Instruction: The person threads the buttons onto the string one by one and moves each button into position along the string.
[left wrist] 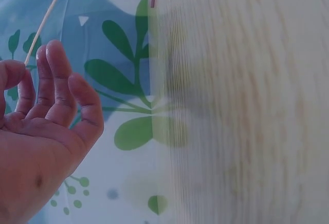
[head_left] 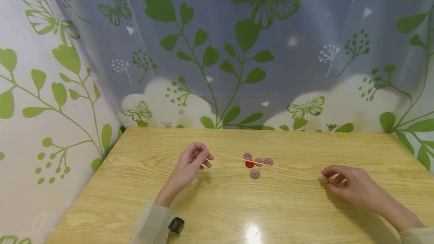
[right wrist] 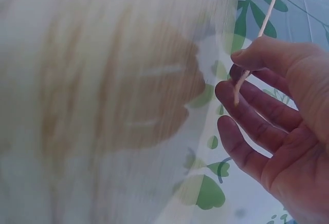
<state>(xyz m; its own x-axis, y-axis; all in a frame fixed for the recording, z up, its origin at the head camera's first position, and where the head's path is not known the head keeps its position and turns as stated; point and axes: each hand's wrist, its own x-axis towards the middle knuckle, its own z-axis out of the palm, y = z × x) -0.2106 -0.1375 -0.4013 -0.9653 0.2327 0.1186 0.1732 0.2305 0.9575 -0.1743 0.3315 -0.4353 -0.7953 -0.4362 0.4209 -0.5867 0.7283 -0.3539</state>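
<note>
A thin pale orange string stretches between my two hands above the table, crossing over the buttons in the head view. My left hand pinches one end between thumb and forefinger, its other fingers loosely bent. At the right, my right hand pinches the other end, and a short tail of string hangs past the fingertips in the right wrist view. Below the string lie a red button and several brown buttons, among them one nearest me and one at the right.
The wood-grain table ends at a patterned curtain behind it, with another curtain side along the left. A small black object is beside the left sleeve.
</note>
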